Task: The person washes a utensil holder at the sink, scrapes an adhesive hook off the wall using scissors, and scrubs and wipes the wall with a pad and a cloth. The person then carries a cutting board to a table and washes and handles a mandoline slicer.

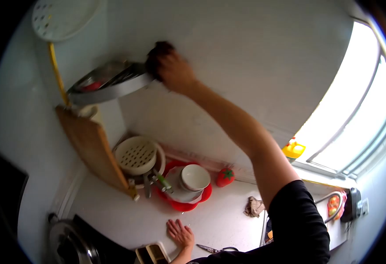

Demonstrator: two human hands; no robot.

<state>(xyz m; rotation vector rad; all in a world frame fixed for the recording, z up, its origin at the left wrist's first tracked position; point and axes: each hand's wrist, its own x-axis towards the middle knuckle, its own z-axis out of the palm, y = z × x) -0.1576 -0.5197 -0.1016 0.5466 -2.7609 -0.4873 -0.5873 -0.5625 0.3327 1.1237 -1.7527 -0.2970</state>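
My right hand [175, 71] is raised to the wall, its fingers closed on a dark, bunched cloth [152, 61]. The cloth is at the right end of a corner shelf [124, 88], blurred by motion. On that shelf lie a red item and some dark, long things that I cannot make out. Down on the white counter [127, 215], my left hand [182, 233] rests flat with its fingers spread. Close to it are scissors [217, 250] and a sectioned container [153, 255].
A red basin [185, 207] holds white bowls [196, 177]. Beside it are a white colander [135, 155], a tomato-shaped red object [225, 177] and a crumpled rag [254, 207]. A wooden board [89, 145] leans at the left, above a lidded pot [69, 242]. A yellow bottle [294, 150] stands by the window.
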